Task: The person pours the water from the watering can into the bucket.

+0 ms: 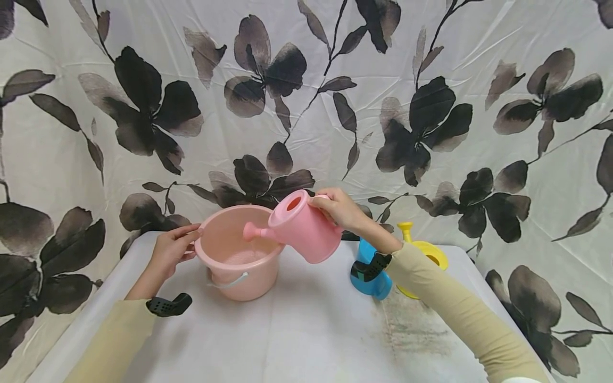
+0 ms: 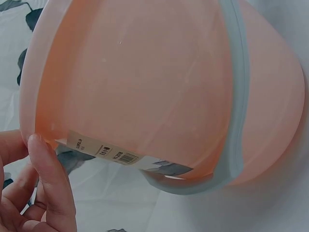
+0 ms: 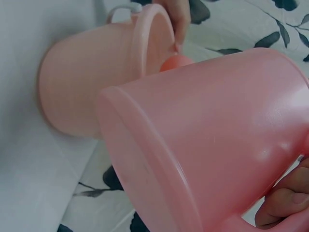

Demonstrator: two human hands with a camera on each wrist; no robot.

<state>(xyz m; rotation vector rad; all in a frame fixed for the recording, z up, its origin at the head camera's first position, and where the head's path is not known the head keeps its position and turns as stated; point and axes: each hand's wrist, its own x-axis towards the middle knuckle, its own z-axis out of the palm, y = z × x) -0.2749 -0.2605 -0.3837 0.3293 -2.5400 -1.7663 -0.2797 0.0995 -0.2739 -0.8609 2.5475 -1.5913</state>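
A pink watering can [image 1: 311, 229] is tilted to the left, its round spout head [image 1: 249, 231] over the inside of a peach-coloured bucket [image 1: 249, 284]. Thin streams fall from the spout, and the bucket's bottom looks wet. My right hand [image 1: 341, 209] grips the can's handle, thumb on top; in the right wrist view its curled fingers [image 3: 285, 200] pass through the handle. With my left hand [image 1: 168, 250] I pinch the bucket's left rim, the thumb [image 2: 48, 176] on the near side in the left wrist view. The bucket stands upright, its pale handle [image 2: 240, 96] hanging down.
Right of the bucket, a blue watering can [image 1: 369, 284] and a yellow watering can [image 1: 433, 252] stand partly behind my right forearm. The white-covered table [image 1: 306, 335] has a brownish stained patch [image 1: 416, 330] at right. Flower-printed cloth [image 1: 335, 133] hangs behind.
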